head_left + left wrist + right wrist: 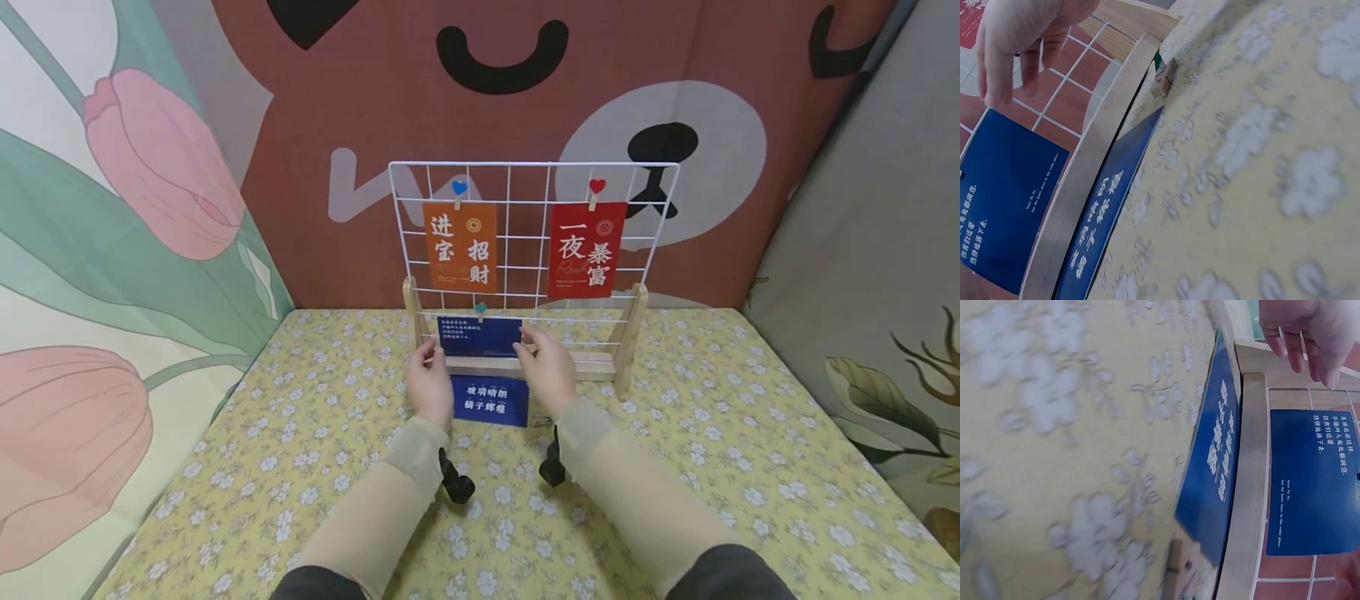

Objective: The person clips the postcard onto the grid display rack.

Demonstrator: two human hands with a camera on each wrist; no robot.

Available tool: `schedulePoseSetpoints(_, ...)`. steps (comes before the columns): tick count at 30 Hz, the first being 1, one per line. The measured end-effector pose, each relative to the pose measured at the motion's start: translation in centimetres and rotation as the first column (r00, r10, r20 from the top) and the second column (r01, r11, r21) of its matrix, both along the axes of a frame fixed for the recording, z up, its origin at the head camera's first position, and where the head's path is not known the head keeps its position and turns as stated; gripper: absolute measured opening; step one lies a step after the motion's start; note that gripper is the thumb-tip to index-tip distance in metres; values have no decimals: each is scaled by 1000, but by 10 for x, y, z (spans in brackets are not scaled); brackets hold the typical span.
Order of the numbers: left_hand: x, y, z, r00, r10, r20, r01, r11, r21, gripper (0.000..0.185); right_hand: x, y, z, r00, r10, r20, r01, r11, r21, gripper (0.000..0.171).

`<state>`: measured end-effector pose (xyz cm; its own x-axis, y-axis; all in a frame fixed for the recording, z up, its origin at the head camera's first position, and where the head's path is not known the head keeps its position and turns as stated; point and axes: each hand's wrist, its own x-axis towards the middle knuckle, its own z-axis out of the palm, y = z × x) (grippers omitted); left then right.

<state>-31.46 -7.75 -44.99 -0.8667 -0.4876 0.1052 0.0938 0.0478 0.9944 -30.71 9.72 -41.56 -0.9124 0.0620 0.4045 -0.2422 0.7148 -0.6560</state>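
Note:
A dark blue card (480,337) with white writing hangs from a clothespin with a teal heart (481,310) low on a white wire grid (528,218). Beside the card's left edge is my left hand (430,379), its loosely bent fingertips a little apart from the card in the right wrist view. At the card's right edge, my right hand (549,371) has its fingers fairly straight, and one fingertip (992,99) meets or nearly meets a corner. Below, a second blue card (491,401) lies on the table before the stand.
The grid stands in a wooden base (600,369). Higher up hang an orange card (461,248) under a blue heart clip (460,188) and a red card (587,250) under a red heart clip (597,187). A loose clothespin (1163,78) lies on the flowered tablecloth (315,467).

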Motion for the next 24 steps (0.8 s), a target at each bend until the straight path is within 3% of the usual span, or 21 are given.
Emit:
schedulePoseSetpoints(11,23,-12,-2,991,-114,68,116,993,-37,32,21,21,-3,998,1,67,-3,1000,20,34)
schedulePoseSetpoints(24,29,-15,-13,981,-143,134,151,987,-48,26,47,40,-13,990,20,141,-24,999,22,32)
